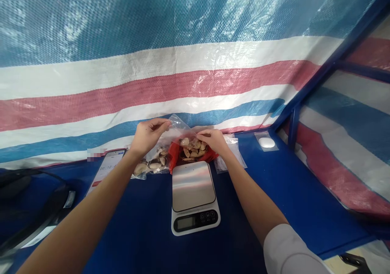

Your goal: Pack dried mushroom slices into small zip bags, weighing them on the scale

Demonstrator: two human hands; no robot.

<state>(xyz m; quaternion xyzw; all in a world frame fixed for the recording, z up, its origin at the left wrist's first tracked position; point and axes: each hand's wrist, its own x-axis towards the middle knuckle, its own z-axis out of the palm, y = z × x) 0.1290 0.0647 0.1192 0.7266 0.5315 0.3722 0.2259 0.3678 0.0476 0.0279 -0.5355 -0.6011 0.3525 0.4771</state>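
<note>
My left hand [150, 134] pinches the upper left corner of a clear plastic bag [179, 126]. At the bag's right side is my right hand [215, 140], its thumb and fingers closed on the plastic. Below and behind the clear bag, an open red bag [174, 154] holds pale brown dried slices [195, 150], whose exact kind I cannot make out. Just in front of it stands a digital kitchen scale [193, 186] with a bare metal plate and a dark display. Left of the red bag lie filled clear bags [155, 166] with similar slices.
A phone [111, 160] showing a timer lies at left, partly behind my forearm. Flat clear bags [233, 154] lie right of the red bag. Farther right is a white oval object [266, 143] on a small bag. A striped tarp [183, 75] walls the blue table [274, 184].
</note>
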